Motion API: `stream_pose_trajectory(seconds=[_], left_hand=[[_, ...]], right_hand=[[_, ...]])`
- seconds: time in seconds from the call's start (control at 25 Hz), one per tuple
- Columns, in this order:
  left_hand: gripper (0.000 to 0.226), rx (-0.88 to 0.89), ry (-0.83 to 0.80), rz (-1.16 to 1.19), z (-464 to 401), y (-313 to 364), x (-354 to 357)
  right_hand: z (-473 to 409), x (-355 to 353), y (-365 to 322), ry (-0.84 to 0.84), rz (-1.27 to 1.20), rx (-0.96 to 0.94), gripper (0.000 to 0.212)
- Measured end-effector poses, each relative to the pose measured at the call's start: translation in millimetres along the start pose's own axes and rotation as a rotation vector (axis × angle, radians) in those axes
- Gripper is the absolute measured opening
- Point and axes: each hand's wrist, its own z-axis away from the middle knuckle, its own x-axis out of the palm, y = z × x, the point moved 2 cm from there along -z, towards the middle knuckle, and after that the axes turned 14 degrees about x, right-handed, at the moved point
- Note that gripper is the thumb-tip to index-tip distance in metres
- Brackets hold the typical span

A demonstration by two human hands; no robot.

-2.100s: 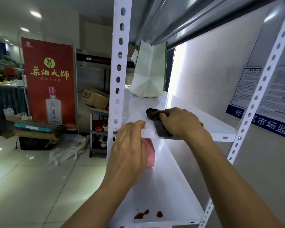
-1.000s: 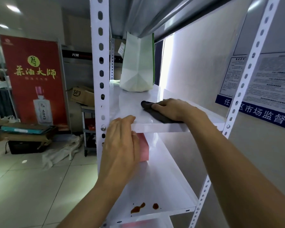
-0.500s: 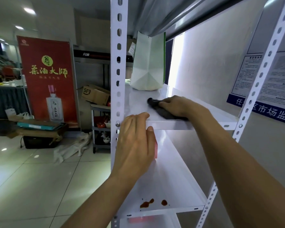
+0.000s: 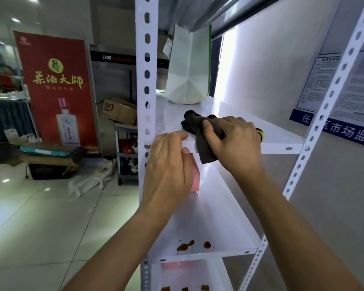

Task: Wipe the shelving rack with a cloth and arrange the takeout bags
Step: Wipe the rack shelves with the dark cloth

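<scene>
Going from the left, our left hand (image 4: 168,164) rests on the front edge of the upper shelf (image 4: 277,133), beside the perforated post (image 4: 146,80); its fingers lie nearly straight on top and the thumb sits under the lip, and it holds nothing. To the right, our right hand (image 4: 232,139) grips the dark cloth (image 4: 200,131), which is bunched on the shelf and hangs a little over the front edge. The white takeout bag (image 4: 187,68) stands upright at the far end of this same shelf, straight behind the cloth (the right hand is the nearer one). The shelf's long axis runs away from us toward the bag, so we judge that further wiping goes along it. The lower shelf (image 4: 214,206) shows brown stains (image 4: 185,246) near its front
</scene>
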Motion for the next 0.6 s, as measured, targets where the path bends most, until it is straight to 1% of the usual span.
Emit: stream_pose_trajectory(seconds=[0.12, 0.28, 0.36, 0.44, 0.6], left_hand=[[0.029, 0.006, -0.026, 0.005, -0.1, -0.5, -3.2], [0.029, 0.042, -0.046, 0.002, 1.1, 1.2, -5.0], [0.028, 0.057, -0.056, -0.009, 3.4, 0.5, -4.4], [0.027, 0.11, -0.076, -0.032, 6.1, -1.3, -4.4], [0.033, 0.218, -0.145, -0.114, 15.7, -6.2, -3.8]], right_hand=[[-0.5, -6.5, 34.0, 0.152, -0.052, -0.004, 0.043], [-9.0, -22.9, 77.9, 0.162, -0.034, 0.169, 0.052], [-4.8, -27.6, 83.5, 0.147, -0.013, 0.199, 0.052], [7.3, -33.2, 80.1, 0.17, -0.065, 0.187, 0.05], [55.3, -37.8, 85.7, 0.314, -0.187, 0.187, 0.048]])
